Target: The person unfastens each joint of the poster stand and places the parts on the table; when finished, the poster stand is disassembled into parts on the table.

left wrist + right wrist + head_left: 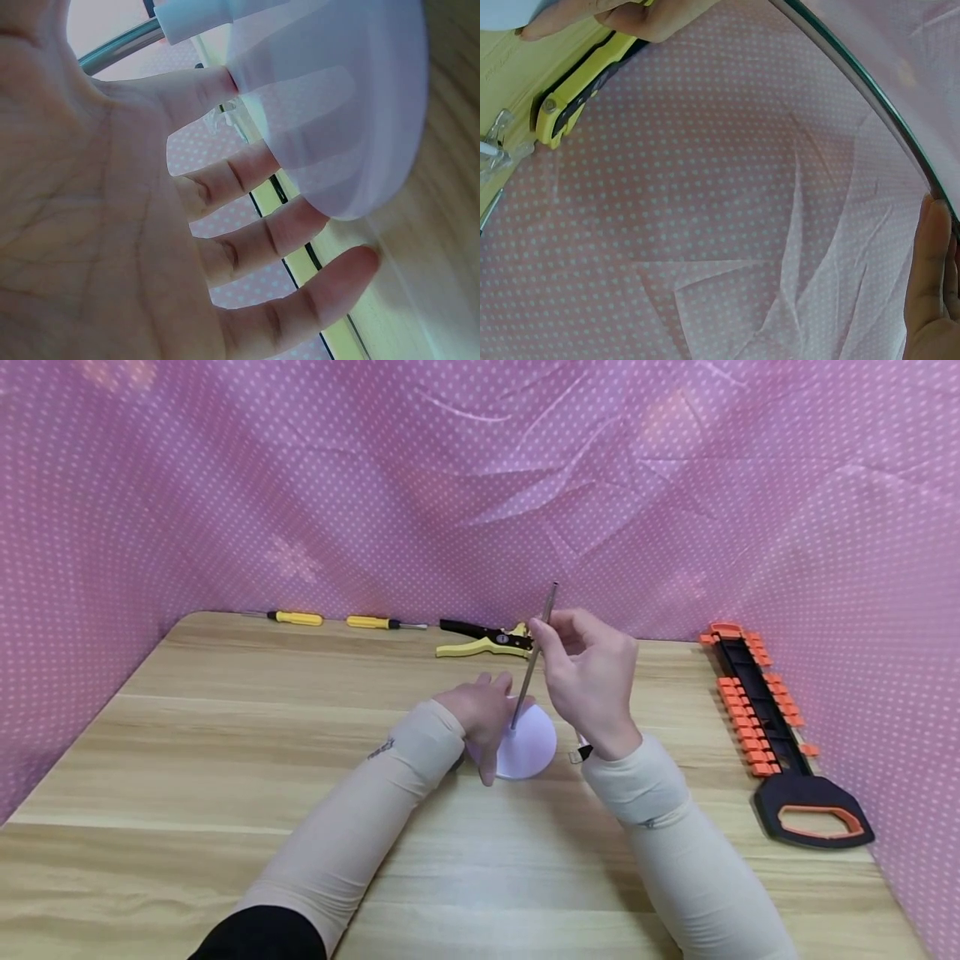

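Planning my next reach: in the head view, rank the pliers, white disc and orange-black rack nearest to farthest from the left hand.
1. White disc: at the left hand, partly covered.
2. Pliers: beyond, near the table's back edge.
3. Orange-black rack: far right.

Creased pink cloth (337,485) with white dots hangs behind and beside a wood-grain table (187,777).

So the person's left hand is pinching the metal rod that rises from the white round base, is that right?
Not quite: the right hand pinches the metal rod, as the head view shows. The rod does rise from the white round base.
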The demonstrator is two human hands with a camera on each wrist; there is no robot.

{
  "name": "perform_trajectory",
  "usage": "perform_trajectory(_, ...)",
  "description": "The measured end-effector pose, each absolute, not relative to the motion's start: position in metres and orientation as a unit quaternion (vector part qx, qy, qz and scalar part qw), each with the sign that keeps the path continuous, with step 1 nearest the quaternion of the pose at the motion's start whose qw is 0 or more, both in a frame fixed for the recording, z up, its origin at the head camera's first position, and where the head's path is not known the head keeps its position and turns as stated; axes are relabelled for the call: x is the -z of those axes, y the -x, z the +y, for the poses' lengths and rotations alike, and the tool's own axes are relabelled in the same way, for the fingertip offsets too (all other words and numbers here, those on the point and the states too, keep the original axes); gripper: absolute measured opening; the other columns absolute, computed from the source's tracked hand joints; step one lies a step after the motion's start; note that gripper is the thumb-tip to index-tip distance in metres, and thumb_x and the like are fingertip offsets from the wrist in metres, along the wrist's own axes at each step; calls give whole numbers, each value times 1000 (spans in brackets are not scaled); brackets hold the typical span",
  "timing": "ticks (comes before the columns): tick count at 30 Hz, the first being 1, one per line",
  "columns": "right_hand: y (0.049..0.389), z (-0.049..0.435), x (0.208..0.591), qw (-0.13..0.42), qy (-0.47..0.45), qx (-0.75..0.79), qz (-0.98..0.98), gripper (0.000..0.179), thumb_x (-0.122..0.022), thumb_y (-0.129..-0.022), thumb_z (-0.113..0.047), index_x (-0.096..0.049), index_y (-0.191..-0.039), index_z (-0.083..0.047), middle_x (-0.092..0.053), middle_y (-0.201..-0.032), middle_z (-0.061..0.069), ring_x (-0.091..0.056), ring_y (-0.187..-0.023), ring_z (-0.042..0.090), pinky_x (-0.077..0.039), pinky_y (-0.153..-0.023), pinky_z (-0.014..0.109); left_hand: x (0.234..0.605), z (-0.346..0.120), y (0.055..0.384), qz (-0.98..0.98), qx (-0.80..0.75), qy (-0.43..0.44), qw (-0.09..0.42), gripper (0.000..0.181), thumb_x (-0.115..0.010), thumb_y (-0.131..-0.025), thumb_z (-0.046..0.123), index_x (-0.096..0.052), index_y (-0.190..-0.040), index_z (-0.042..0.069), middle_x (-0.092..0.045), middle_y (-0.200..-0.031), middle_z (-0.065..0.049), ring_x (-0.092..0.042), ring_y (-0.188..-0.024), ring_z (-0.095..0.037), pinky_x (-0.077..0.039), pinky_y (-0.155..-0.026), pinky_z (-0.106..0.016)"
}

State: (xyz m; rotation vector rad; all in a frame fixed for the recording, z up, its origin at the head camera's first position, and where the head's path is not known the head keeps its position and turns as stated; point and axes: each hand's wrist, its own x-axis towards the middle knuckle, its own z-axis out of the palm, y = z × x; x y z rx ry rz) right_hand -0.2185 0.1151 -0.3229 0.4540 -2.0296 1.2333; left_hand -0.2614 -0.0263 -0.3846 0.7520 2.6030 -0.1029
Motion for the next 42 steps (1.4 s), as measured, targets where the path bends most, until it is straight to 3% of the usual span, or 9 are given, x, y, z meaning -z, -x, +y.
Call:
perform_trajectory(10,225,121,322,302,-206,-494,-789,9,-77,-95,-1,-78,-97,7,-80,-90,19,-77,-72,31,-56,-63,11,386,-26,262,937,47,-275,211,143,-106,-53,46,-24,-169,39,-35,-155,-8,-42,-132,-28,-59,-95,-38)
perform_trajectory(18,229,124,321,227,-214,-538,-783,14,-71,-101,-6,-79,-106,4,-80,-91,15,-75,-81,14,-62,-74,24,385,-27,264,935,53,-276,215,143,-106,-54,48,-22,-170,39,-34,-154,-8,-42,-129,-27,-58,-94,-37)
perform_trajectory(21,224,118,322,270,-156,-554,-771,23,-80,-96,-14,-78,-112,1,-80,-96,14,-73,-81,6,-61,-73,21,385,-26,263,935,58,-277,214,143,-105,-54,49,-22,-170,39,-37,-151,-7,-43,-126,-26,-58,-91,-35)
perform_trajectory(24,217,109,324,343,-94,-555,-752,31,-89,-88,-23,-78,-107,-1,-81,-94,11,-72,-77,3,-61,-70,20,385,-26,262,934,67,-280,210,144,-105,-54,50,-21,-170,39,-38,-149,-7,-43,-126,-25,-59,-91,-34)
perform_trajectory(28,213,102,329,395,-76,-537,-741,25,-90,-87,-24,-81,-94,-1,-80,-86,10,-72,-70,11,-59,-66,18,385,-26,261,936,60,-280,207,143,-105,-53,49,-23,-170,39,-39,-149,-7,-44,-127,-26,-58,-95,-35)
perform_trajectory(32,216,105,333,436,-118,-482,-751,20,-86,-90,-16,-79,-87,3,-79,-80,14,-74,-64,23,-55,-64,11,385,-26,262,937,45,-280,203,141,-106,-52,47,-27,-169,39,-40,-149,-7,-44,-130,-27,-57,-100,-37)
perform_trajectory(36,219,108,334,450,-155,-448,-757,17,-83,-91,-9,-78,-85,5,-78,-79,17,-74,-62,28,-51,-65,7,385,-26,262,937,42,-282,204,140,-106,-53,47,-27,-169,38,-40,-149,-8,-44,-130,-27,-57,-100,-38)
perform_trajectory(42,222,113,331,420,-184,-455,-763,14,-82,-91,-8,-78,-86,6,-79,-81,17,-75,-63,28,-53,-64,8,385,-27,262,935,45,-288,199,141,-106,-53,49,-28,-169,36,-41,-146,-9,-45,-127,-28,-58,-98,-37)
